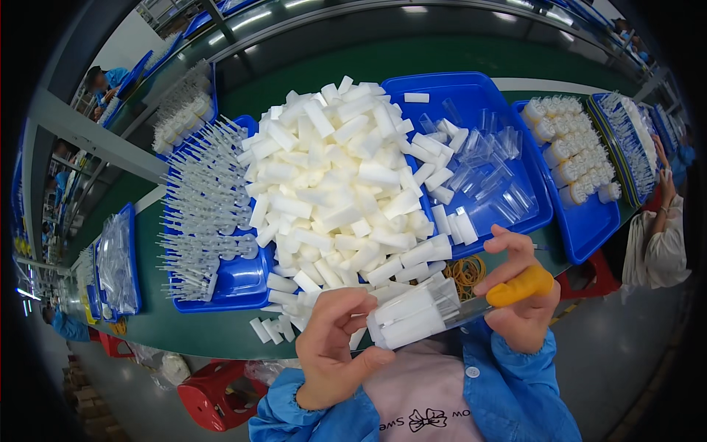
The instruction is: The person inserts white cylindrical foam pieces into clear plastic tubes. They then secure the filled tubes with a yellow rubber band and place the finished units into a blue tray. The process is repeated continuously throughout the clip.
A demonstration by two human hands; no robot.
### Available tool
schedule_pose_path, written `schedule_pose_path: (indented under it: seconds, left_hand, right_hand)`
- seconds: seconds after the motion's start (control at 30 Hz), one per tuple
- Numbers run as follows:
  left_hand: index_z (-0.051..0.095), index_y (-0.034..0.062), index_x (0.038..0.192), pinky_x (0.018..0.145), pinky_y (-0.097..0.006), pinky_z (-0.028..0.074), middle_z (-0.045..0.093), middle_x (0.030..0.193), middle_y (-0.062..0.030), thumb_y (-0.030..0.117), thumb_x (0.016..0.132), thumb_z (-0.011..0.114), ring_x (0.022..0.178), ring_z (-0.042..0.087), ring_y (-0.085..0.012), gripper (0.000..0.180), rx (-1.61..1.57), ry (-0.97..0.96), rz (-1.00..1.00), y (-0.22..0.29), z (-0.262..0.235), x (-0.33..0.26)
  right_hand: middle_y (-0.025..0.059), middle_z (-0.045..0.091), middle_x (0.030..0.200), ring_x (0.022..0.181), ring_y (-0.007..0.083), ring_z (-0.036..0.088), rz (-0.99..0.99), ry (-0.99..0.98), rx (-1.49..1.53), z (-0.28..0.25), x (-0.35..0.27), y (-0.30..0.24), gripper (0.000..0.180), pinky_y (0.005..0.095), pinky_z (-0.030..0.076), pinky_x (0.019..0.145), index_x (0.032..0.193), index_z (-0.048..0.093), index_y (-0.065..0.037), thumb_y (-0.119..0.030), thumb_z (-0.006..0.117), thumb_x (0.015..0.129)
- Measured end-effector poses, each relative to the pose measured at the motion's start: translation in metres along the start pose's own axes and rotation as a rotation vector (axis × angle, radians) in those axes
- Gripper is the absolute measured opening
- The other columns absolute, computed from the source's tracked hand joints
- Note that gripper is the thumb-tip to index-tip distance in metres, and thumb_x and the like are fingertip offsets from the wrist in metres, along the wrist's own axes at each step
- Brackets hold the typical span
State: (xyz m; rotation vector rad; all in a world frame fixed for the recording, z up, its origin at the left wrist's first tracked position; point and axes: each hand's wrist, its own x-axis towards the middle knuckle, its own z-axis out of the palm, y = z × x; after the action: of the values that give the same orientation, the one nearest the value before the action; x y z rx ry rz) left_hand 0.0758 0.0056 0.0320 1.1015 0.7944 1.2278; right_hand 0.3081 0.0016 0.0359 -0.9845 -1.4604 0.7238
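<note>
In front of my chest, my left hand (336, 342) grips one end of a bundle (412, 315) of white foam cylinders and clear tubes, its fingers and thumb curled round that end. My right hand (521, 295) wears an orange finger cot (519, 286) on one finger. Between its thumb and fingers it pinches a clear plastic tube (471, 311), which reaches to the open side of the bundle. Just beyond both hands rises a large heap of white foam cylinders (331, 184). Tan rubber bands (468, 274) lie behind the right hand, partly hidden by it.
A blue tray (247, 280) left of the heap holds many thin translucent plastic parts. Right of it, another blue tray (526, 184) carries clear tubes and foam pieces. Farther right, a blue tray (593, 228) bears banded bundles. Red stools (213, 398) stand below the green table (166, 324).
</note>
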Motion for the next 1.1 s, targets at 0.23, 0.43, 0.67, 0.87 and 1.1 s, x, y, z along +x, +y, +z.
schedule_pose_path:
  seconds: [0.23,0.43,0.67,0.87,1.1]
  left_hand:
    - [0.062,-0.0003,0.103,0.086,-0.034,0.045,0.053,0.108,-0.0139,0.004,0.063,0.083,0.100,0.055,-0.0205,0.045,0.045,-0.098,0.057,-0.003,-0.004,-0.008]
    - [0.061,-0.0002,0.103,0.087,-0.034,0.045,0.053,0.108,-0.0140,0.004,0.064,0.083,0.101,0.055,-0.0207,0.045,0.096,-0.127,0.070,-0.005,-0.003,-0.008]
    - [0.055,-0.0006,0.107,0.090,-0.032,0.046,0.050,0.113,-0.0146,-0.005,0.065,0.077,0.103,0.054,-0.0206,0.048,-0.092,0.065,0.056,-0.013,-0.010,-0.003]
    - [0.055,0.0010,0.105,0.088,-0.032,0.046,0.051,0.113,-0.0134,-0.004,0.063,0.077,0.100,0.055,-0.0192,0.047,-0.112,0.155,0.021,-0.010,-0.017,-0.005]
    - [0.056,0.0007,0.103,0.087,-0.031,0.046,0.051,0.111,-0.0129,-0.004,0.062,0.078,0.098,0.055,-0.0186,0.047,-0.116,0.137,0.013,-0.009,-0.013,-0.002]
  right_hand:
    - [0.0018,0.067,0.088,0.105,0.0287,0.053,0.003,-0.101,0.043,0.013,-0.010,-0.007,0.020,0.0519,0.029,0.101,0.077,0.067,-0.008,-0.011,0.080,0.061]
    - [0.0020,0.066,0.087,0.102,0.0279,0.055,-0.046,-0.047,-0.029,0.020,-0.017,-0.011,0.019,0.0516,0.032,0.099,0.079,0.068,-0.008,-0.010,0.079,0.063]
    - [0.0040,0.062,0.101,0.098,0.0253,0.056,0.178,0.139,-0.240,-0.011,0.019,-0.004,0.022,0.0423,0.041,0.087,0.086,0.067,-0.004,-0.014,0.075,0.068]
    - [0.0063,0.053,0.086,0.083,0.0253,0.050,0.084,-0.091,-1.256,-0.060,0.036,0.056,0.026,0.0384,0.037,0.072,0.084,0.066,-0.005,-0.014,0.076,0.062]
    - [0.0055,0.059,0.086,0.081,0.0229,0.058,0.065,0.059,-1.050,-0.060,0.032,0.071,0.025,0.0364,0.045,0.072,0.088,0.064,-0.003,-0.008,0.075,0.066]
